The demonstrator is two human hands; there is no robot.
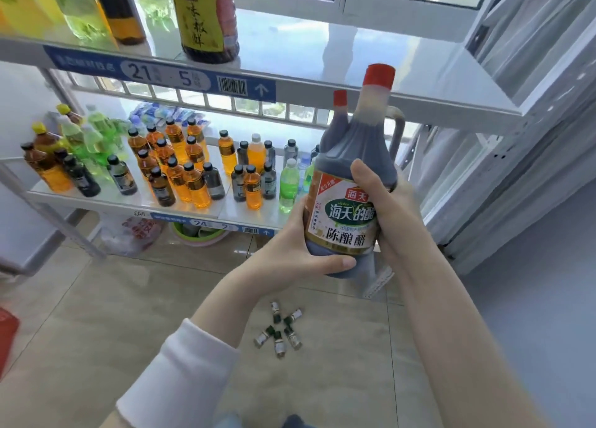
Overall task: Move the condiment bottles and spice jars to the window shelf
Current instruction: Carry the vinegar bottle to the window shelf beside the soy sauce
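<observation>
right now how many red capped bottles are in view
2. The vinegar bottle is held in front of the shelves, left hand at its base, right hand at its side. The second bottle is just behind it, on the left; only its neck and cap show. Others may be hidden.

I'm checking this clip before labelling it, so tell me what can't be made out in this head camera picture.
Head view:
1. Second red-capped bottle: all but its neck is hidden behind the vinegar bottle.
2. Right hand: its fingers are hidden behind that bottle.
3. Small vials on the floor: labels too small to read.
4. Dark bottle on the top shelf: top cut off by the upper edge.
5. Red thing: cut by the left edge, blurred.
</observation>
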